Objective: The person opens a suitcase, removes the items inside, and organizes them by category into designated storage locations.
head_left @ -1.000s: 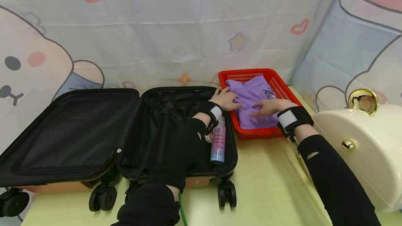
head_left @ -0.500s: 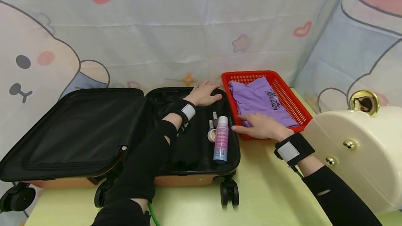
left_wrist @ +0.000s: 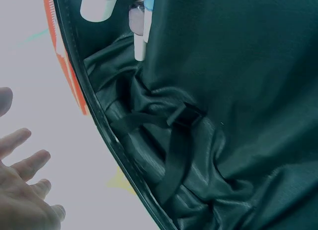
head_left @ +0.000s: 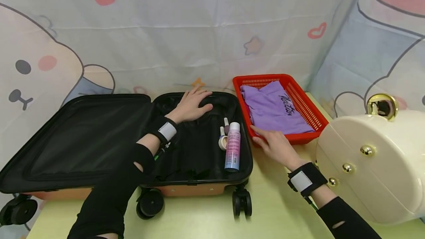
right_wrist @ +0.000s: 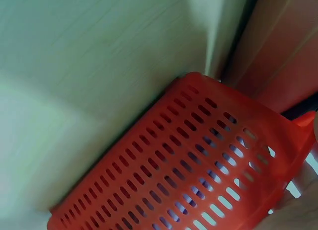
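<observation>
My left hand [head_left: 190, 106], fingers spread, is over the far part of the suitcase's right half [head_left: 199, 158]; the left wrist view shows the fingers [left_wrist: 32, 165] apart with nothing in them. My right hand [head_left: 277, 148] is at the near-left corner of a red basket [head_left: 308, 119], its extended fingers at the rim; whether they press on it I cannot tell. A folded purple garment with dark lettering [head_left: 272, 108] lies in the basket. Along the suitcase's right side are a pink-and-blue spray can [head_left: 233, 148], a roll of tape [head_left: 223, 143] and two small white-capped bottles [head_left: 226, 125].
The suitcase's other half [head_left: 83, 143] lies open on the left. Its wheels [head_left: 242, 202] jut over the pale yellow table [head_left: 199, 220]. At the right stands a cream rounded box with gold knobs [head_left: 372, 169]. A printed cloth [head_left: 186, 28] hangs behind.
Both hands have left the purple garment in the basket. The left went leftward over the suitcase, uncovering the small items there; the right drew back to the basket's near-left corner.
</observation>
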Demonstrator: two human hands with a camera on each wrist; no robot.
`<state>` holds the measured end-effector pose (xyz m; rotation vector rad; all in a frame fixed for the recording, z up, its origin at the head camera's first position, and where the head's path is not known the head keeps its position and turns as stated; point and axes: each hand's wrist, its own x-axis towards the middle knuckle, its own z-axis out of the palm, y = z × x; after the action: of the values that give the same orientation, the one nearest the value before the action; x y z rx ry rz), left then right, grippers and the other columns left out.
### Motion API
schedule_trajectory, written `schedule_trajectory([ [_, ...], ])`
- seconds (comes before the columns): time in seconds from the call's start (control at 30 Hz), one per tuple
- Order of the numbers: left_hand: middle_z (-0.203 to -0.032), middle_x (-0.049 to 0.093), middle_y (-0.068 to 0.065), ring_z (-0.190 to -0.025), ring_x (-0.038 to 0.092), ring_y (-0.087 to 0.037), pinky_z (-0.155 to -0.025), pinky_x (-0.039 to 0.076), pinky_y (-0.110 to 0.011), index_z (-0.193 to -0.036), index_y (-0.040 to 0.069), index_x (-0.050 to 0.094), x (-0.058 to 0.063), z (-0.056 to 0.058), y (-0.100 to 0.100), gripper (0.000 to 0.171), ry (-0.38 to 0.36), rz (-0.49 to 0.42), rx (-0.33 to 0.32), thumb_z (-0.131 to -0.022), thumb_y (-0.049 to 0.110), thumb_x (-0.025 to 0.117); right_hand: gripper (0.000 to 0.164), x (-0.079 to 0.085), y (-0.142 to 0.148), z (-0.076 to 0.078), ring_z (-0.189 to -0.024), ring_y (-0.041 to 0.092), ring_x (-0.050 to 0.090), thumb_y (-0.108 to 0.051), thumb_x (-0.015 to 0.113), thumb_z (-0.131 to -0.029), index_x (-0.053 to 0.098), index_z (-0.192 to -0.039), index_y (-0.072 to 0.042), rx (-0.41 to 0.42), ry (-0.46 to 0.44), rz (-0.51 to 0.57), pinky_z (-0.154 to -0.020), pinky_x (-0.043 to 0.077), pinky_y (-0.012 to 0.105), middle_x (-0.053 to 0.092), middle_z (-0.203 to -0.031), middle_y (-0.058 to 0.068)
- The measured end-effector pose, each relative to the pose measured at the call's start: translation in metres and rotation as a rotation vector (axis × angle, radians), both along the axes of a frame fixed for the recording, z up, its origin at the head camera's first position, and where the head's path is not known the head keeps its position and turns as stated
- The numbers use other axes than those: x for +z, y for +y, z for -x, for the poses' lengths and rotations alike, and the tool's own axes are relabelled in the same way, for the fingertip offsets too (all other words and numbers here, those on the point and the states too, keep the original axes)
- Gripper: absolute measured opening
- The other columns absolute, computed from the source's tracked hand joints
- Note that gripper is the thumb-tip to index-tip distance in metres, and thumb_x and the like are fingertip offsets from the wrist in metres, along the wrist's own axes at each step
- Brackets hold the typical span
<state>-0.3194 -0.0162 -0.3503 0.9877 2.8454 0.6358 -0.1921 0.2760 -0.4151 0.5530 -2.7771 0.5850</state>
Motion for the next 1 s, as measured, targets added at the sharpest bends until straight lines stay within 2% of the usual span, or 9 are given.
schedule_trajectory([
  [0.03,-0.164,0.030,-0.018,-0.158,0.009,-0.039,-0.126,0.005,-0.061,-0.156,0.008,0.036,0.000,-0.003,-0.008,0.058,-0.005,-0.007,0.005,-0.106,0.034,0.047,0.041,-0.001,-0.003,0.000,-0.074,0.030,0.066,-0.013,0.065,-0.097,0.062,-0.137,-0.003,-0.003,0.004,0.006,-0.081,0.057,0.052,0.065,-0.073,0.013],
  [0.2,-0.165,0.027,-0.021,-0.158,0.006,-0.040,-0.126,0.000,-0.061,-0.156,0.006,0.035,0.002,-0.018,-0.043,0.058,-0.035,-0.044,0.021,-0.106,0.033,0.048,0.041,-0.003,-0.012,-0.002,-0.072,0.033,0.066,-0.013,0.063,-0.098,0.062,-0.137,-0.004,-0.042,0.018,-0.019,-0.078,0.055,0.052,0.052,-0.060,0.007],
  [0.33,-0.165,0.026,-0.022,-0.158,0.004,-0.040,-0.126,-0.002,-0.060,-0.156,0.005,0.036,0.000,-0.029,-0.069,0.058,-0.053,-0.066,0.031,-0.106,0.031,0.050,0.040,-0.004,-0.012,-0.003,-0.076,0.038,0.068,-0.011,0.063,-0.097,0.062,-0.137,-0.003,-0.067,0.032,-0.030,-0.081,0.054,0.057,0.056,-0.062,0.010],
  [0.5,-0.164,0.027,-0.023,-0.157,0.005,-0.042,-0.126,-0.002,-0.062,-0.155,0.004,0.037,-0.003,-0.042,-0.102,0.058,-0.054,-0.084,0.053,-0.105,0.029,0.051,0.041,-0.004,-0.014,-0.004,-0.067,0.036,0.061,-0.007,0.062,-0.097,0.061,-0.138,-0.005,-0.087,0.043,-0.054,-0.074,0.051,0.054,0.048,-0.057,0.007],
  [0.57,-0.164,0.027,-0.025,-0.157,0.005,-0.043,-0.125,-0.001,-0.063,-0.155,0.002,0.037,-0.005,-0.045,-0.108,0.057,-0.056,-0.087,0.054,-0.105,0.027,0.051,0.041,-0.003,-0.011,-0.003,-0.063,0.033,0.057,-0.006,0.061,-0.097,0.061,-0.138,-0.006,-0.098,0.047,-0.076,-0.070,0.048,0.052,0.045,-0.056,0.006],
  [0.87,-0.162,0.029,-0.027,-0.154,0.010,-0.049,-0.121,0.002,-0.070,-0.153,0.001,0.040,-0.013,-0.057,-0.129,0.056,-0.059,-0.068,0.046,-0.105,0.026,0.053,0.044,-0.004,0.007,-0.006,-0.062,0.030,0.052,-0.004,0.053,-0.097,0.059,-0.140,-0.008,-0.156,0.056,-0.141,-0.063,0.038,0.042,0.053,-0.061,0.006],
  [1.0,-0.162,0.029,-0.027,-0.154,0.010,-0.049,-0.121,0.002,-0.071,-0.153,0.001,0.039,-0.013,-0.059,-0.134,0.056,-0.065,-0.060,0.053,-0.104,0.026,0.053,0.046,-0.003,0.010,-0.006,-0.061,0.029,0.050,-0.003,0.051,-0.096,0.058,-0.141,-0.007,-0.169,0.053,-0.155,-0.065,0.039,0.043,0.054,-0.063,0.006],
])
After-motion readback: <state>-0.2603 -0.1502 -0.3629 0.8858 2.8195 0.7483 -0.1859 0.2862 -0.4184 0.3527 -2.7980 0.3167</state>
